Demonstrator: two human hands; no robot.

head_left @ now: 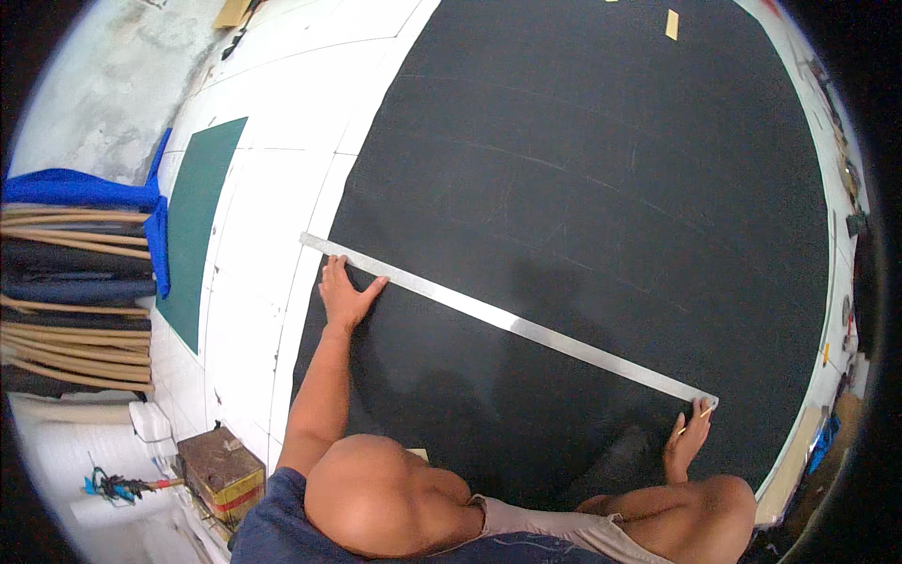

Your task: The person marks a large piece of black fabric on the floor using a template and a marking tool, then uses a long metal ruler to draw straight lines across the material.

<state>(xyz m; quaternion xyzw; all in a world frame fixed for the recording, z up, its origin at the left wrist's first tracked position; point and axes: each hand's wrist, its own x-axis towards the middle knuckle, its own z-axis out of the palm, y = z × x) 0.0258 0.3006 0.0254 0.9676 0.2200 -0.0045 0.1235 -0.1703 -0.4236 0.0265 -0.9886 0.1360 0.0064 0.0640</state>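
Observation:
A wide black sheet of material (583,207) lies spread on the white work surface, with faint pale lines on it. Across it, slanting down from left to right, runs a long metal ruler (512,324). My left hand (349,296) is open near the ruler's left end, its spread fingertips touching the lower edge. At the far right end my right hand (691,437) has its fingertips against the ruler. A slim yellow pencil (681,431) shows between its fingers, partly hidden by them.
On the left lie a green mat (202,226), blue cloth (85,186) and several stacked rolls (80,343). A worn box (222,470) stands at the lower left. A small yellowish strip (672,25) rests on the sheet's far part. My bent knees (366,498) are at the near edge.

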